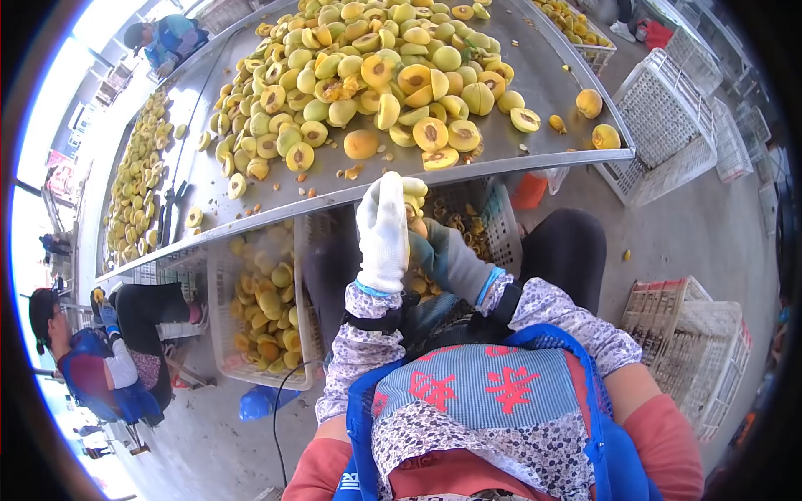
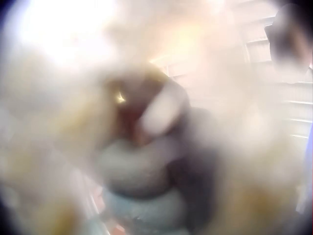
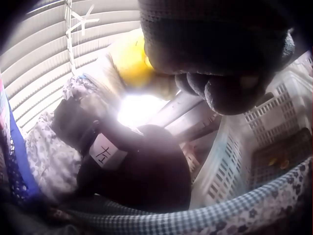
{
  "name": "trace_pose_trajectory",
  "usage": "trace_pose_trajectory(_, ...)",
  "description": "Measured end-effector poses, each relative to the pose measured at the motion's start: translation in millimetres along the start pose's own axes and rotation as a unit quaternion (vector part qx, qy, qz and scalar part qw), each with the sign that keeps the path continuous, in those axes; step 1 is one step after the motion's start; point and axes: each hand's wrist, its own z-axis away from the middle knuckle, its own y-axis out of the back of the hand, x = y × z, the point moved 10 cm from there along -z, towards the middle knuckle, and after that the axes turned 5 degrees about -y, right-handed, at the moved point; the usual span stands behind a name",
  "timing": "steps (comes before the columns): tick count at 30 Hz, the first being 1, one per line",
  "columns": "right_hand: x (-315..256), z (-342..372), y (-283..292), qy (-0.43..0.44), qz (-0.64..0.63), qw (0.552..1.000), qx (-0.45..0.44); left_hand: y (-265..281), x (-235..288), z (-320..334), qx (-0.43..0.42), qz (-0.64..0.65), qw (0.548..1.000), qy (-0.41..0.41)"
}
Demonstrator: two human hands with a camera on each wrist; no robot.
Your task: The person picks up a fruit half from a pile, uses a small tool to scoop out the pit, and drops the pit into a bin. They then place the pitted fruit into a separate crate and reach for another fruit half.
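My left hand (image 1: 383,238), in a white glove, is raised at the table's front edge, its fingers bent around a yellow apricot (image 1: 414,199). Close below and to its right, my right hand (image 1: 451,257) in a grey-and-teal glove meets the same fruit. In the right wrist view, the yellow apricot (image 3: 131,58) lies between the pale glove and my dark right glove (image 3: 215,54), whose fingertips are curled. The left wrist view is badly blurred. Beyond my hands, a heap of cut apricots (image 1: 359,75) covers the metal table (image 1: 551,100), many halves showing brown centres.
A crate of apricot pieces (image 1: 219,317) stands below the table at left. Another crate (image 1: 504,225) sits between my knees. White crates (image 1: 660,117) and stacked crates (image 1: 689,334) are at right. One person (image 1: 96,367) sits at left, another (image 1: 167,42) at the far table side.
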Motion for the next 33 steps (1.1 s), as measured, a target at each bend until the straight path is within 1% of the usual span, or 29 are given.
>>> trace_pose_trajectory(1,12,-2,-1,-0.04,-0.12,0.992,0.027,-3,-2,0,-0.001,0.0,1.0,0.0)
trace_pose_trajectory(3,15,0,2,-0.047,-0.114,0.992,0.032,-4,-2,3,0.019,0.025,0.999,-0.021)
trace_pose_trajectory(5,7,0,9,-0.051,-0.108,0.992,0.036,-3,-6,2,0.008,0.004,1.0,-0.004)
trace_pose_trajectory(7,-8,3,20,-0.062,0.043,0.997,0.021,-5,-6,1,0.001,-0.013,1.0,0.011)
trace_pose_trajectory(8,-9,3,23,-0.06,0.044,0.997,0.021,-7,-7,1,0.007,0.032,0.999,0.028)
trace_pose_trajectory(9,-19,6,29,-0.013,0.085,0.995,0.052,-8,-9,3,0.013,0.077,0.996,0.047)
trace_pose_trajectory(10,-29,10,32,0.035,0.126,0.988,0.084,-7,-10,3,0.014,0.076,0.996,0.047)
trace_pose_trajectory(11,-26,10,29,0.036,0.125,0.988,0.084,-6,4,2,0.003,0.027,0.999,-0.033)
trace_pose_trajectory(12,-18,8,28,0.006,0.097,0.991,0.088,-10,21,2,-0.01,-0.022,0.993,-0.112)
trace_pose_trajectory(13,-9,7,28,-0.026,0.068,0.993,0.092,-12,23,3,-0.011,-0.023,0.993,-0.113)
trace_pose_trajectory(14,-6,8,29,-0.026,0.068,0.993,0.092,-11,16,4,0.002,0.035,0.998,-0.06)
trace_pose_trajectory(15,-16,9,28,-0.004,0.096,0.993,0.074,-11,7,5,0.017,0.093,0.996,-0.007)
trace_pose_trajectory(16,-24,9,25,0.019,0.123,0.991,0.055,-10,3,5,0.017,0.093,0.995,-0.006)
trace_pose_trajectory(17,-22,8,24,0.018,0.123,0.991,0.054,-8,2,3,0.009,0.072,0.997,-0.035)
trace_pose_trajectory(18,-12,4,22,-0.023,0.113,0.992,0.049,-8,5,3,0.001,0.05,0.997,-0.064)
trace_pose_trajectory(19,-4,3,21,-0.064,0.102,0.992,0.045,-9,3,4,0.001,0.05,0.997,-0.064)
trace_pose_trajectory(20,-4,3,21,-0.064,0.102,0.992,0.045,-11,17,8,0.009,-0.058,0.987,-0.147)
trace_pose_trajectory(21,-11,6,22,-0.067,0.077,0.994,0.048,-15,32,15,0.015,-0.167,0.96,-0.226)
trace_pose_trajectory(22,-14,7,24,-0.071,0.052,0.995,0.052,-14,29,13,0.013,-0.167,0.96,-0.225)
trace_pose_trajectory(23,-1,5,18,-0.073,0.051,0.995,0.053,-12,17,8,-0.006,-0.097,0.978,-0.186)
trace_pose_trajectory(24,19,3,11,-0.066,0.013,0.996,0.067,-11,6,4,-0.024,-0.026,0.989,-0.146)
trace_pose_trajectory(25,24,1,11,-0.058,-0.025,0.995,0.08,-10,4,1,-0.024,-0.025,0.989,-0.145)
trace_pose_trajectory(27,32,4,11,-0.061,-0.014,0.995,0.077,-6,-27,-3,-0.022,0.027,0.999,0.013)
trace_pose_trajectory(28,31,3,11,-0.06,-0.004,0.995,0.074,-5,-23,-3,-0.021,0.027,0.999,0.014)
trace_pose_trajectory(29,30,3,15,-0.059,-0.006,0.995,0.074,-6,-24,-3,-0.03,0.024,0.998,0.047)
trace_pose_trajectory(30,13,5,21,-0.001,0.054,0.996,0.066,-8,-24,-2,-0.038,0.022,0.996,0.081)
trace_pose_trajectory(31,-3,8,22,0.057,0.114,0.99,0.056,-8,-20,-2,-0.038,0.021,0.996,0.082)
trace_pose_trajectory(32,-5,7,24,0.057,0.113,0.99,0.057,-9,-17,-4,-0.051,0.014,0.995,0.083)
trace_pose_trajectory(33,4,4,23,-0.012,0.144,0.988,0.053,-11,-13,-4,-0.064,0.007,0.994,0.086)
